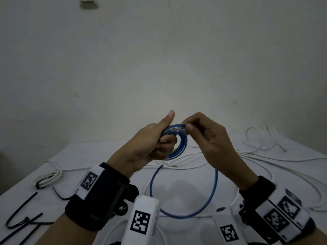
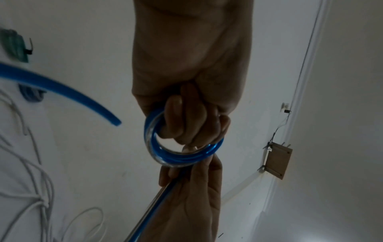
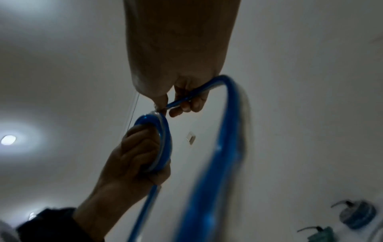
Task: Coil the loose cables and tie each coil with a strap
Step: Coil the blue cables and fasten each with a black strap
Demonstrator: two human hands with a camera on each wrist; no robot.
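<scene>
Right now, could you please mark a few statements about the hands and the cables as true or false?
1. The left hand grips the blue coil. True.
2. The right hand rests flat on the table. False: it pinches the blue cable at the coil's top.
3. All of the blue cable is coiled. False: a loose blue loop hangs below the hands.
4. White cables lie on the table. True.
5. A strap already binds the blue coil. False: none shows on it.
</scene>
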